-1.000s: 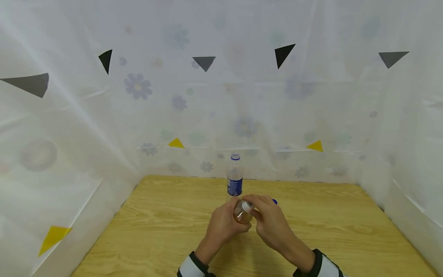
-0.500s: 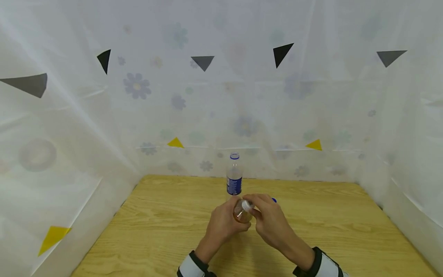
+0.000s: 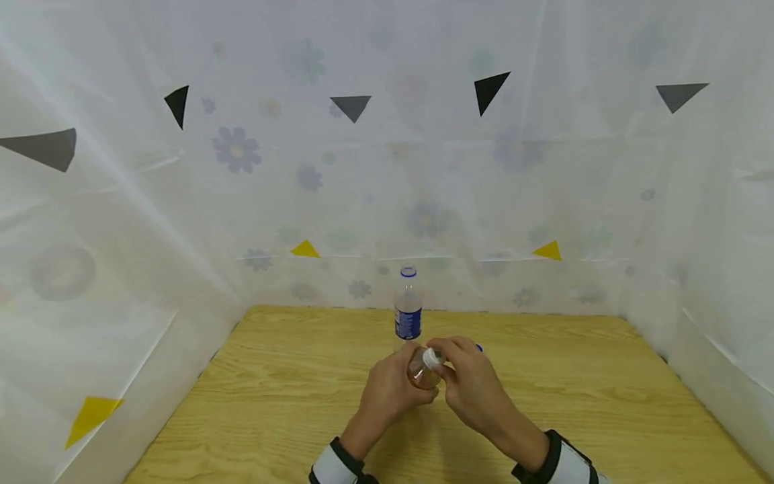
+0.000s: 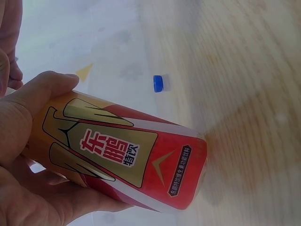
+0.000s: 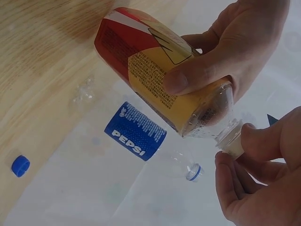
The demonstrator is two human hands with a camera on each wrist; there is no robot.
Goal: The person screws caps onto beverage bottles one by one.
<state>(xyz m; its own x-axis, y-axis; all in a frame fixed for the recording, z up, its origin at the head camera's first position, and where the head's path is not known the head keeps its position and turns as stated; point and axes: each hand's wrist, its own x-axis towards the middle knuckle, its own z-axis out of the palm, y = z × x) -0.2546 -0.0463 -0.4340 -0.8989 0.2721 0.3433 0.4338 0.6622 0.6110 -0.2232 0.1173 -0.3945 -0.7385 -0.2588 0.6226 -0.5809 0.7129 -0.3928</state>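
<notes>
My left hand point(image 3: 394, 386) grips a clear plastic drink bottle point(image 4: 122, 150) with a red and gold label, fingers and thumb wrapped round its upper body. In the left wrist view the bottle's base is right at the wooden table top. With thumb and fingertips, my right hand point(image 5: 263, 165) pinches the white cap point(image 5: 230, 143) at the bottle's mouth. The fingers partly cover this cap. Behind the hands stands an uncapped clear Pepsi bottle point(image 3: 408, 316) with a blue label point(image 5: 135, 132), its lower end hidden by the left hand in the head view.
A blue cap point(image 4: 158, 84) lies on the wooden table point(image 3: 290, 376), mostly hidden behind the right hand in the head view. White sheeting point(image 3: 387, 188) with flower prints and dark and yellow triangles closes in the back and both sides.
The head view has shifted slightly. Both hands keep their hold on the bottle and its cap, and a little more of the white cap shows between the right fingers.
</notes>
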